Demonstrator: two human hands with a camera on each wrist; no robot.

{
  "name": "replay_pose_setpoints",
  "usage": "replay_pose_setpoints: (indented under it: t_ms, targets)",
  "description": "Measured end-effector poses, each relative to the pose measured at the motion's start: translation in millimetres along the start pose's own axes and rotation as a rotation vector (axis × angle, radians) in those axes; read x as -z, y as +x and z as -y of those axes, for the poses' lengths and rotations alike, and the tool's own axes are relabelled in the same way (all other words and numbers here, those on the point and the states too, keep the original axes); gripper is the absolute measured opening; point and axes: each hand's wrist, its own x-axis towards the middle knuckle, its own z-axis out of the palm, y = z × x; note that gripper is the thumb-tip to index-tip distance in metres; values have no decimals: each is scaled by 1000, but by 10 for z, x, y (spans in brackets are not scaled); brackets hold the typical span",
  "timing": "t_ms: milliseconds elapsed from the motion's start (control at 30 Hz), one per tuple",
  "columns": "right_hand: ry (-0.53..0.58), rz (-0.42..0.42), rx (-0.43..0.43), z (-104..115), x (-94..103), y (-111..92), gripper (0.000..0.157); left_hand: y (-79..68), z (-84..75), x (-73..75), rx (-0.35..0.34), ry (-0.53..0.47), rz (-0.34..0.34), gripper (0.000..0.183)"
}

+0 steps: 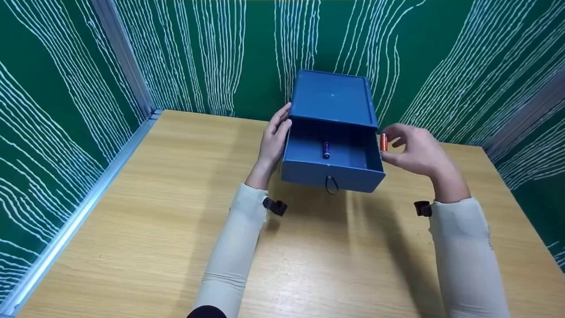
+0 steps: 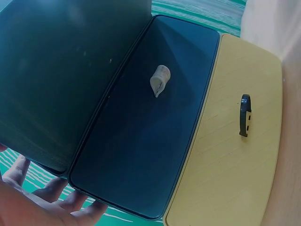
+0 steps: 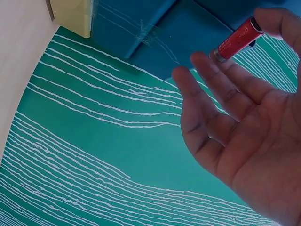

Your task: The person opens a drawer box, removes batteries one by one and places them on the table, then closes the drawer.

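Observation:
A blue drawer box (image 1: 333, 97) stands against the back wall with its drawer (image 1: 333, 172) pulled out. My left hand (image 1: 274, 137) rests along the box's left side, fingers reaching toward its edge. In the left wrist view its fingers (image 2: 49, 190) show at the box's edge. Inside the drawer lies a dark purple battery (image 1: 326, 149). Just right of the drawer, my right hand (image 1: 415, 148) pinches a red battery (image 1: 383, 142) between thumb and fingertips. Up close, the red battery (image 3: 238, 38) sits at the fingertips, the other fingers spread.
A small black loop (image 1: 331, 185) hangs on the drawer's front. The wooden table (image 1: 145, 229) spreads below. Green walls with white wavy lines (image 1: 260, 57) enclose the back and sides, joined by metal posts (image 1: 123, 57).

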Motion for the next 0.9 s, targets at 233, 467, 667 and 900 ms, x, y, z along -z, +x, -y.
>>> replay_pose_setpoints:
  t_ms: [233,467,667,900]
  targets:
    - [4,24,-8,-26,-37,-12,54,106,231,21,0,-1,-24,38]
    - [11,27,-14,-65,-56,-12,57,114,230,20,-1,21,-23,38]
    - [4,36,-17,-109,-105,-12,55,74,149,23,5,-10,-9,39]
    - [8,32,-12,-163,-155,-18,56,9,11,-9,-17,-22,3,41]
